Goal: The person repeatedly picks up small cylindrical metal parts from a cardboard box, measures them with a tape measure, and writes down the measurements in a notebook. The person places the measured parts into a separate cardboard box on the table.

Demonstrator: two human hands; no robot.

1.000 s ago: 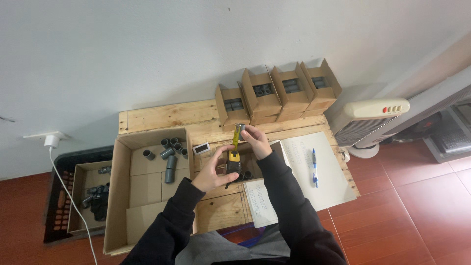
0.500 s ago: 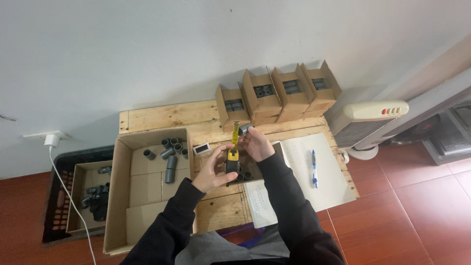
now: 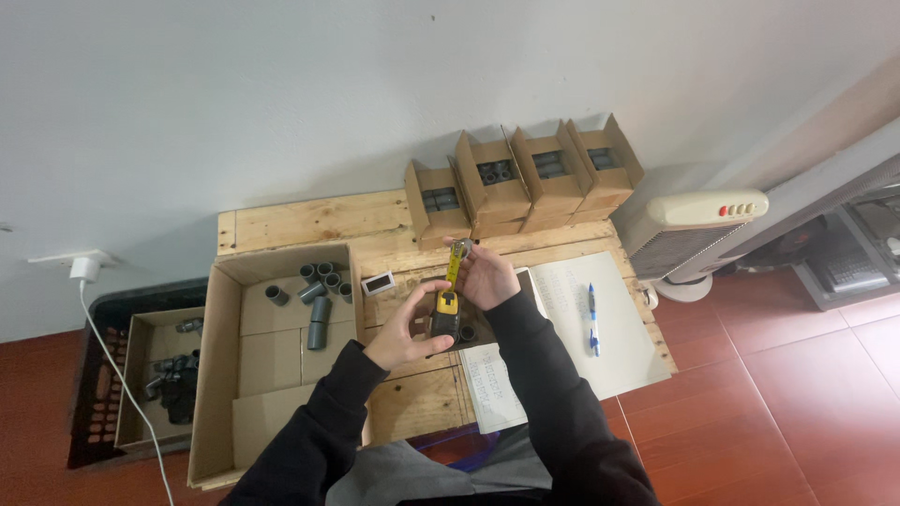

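Above the tabletop's middle, our left hand grips the tape measure; our right hand pinches its extended blade. The large cardboard box at the left edge holds grey pipe fittings.

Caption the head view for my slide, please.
Left hand grips tape measure; right hand pulls its blade over wooden table.

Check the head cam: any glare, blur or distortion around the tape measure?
Head view: soft even light, no glare; tape measure and both hands sharp but small; wide-angle lens bends the wall line and tilts the four cardboard boxes.
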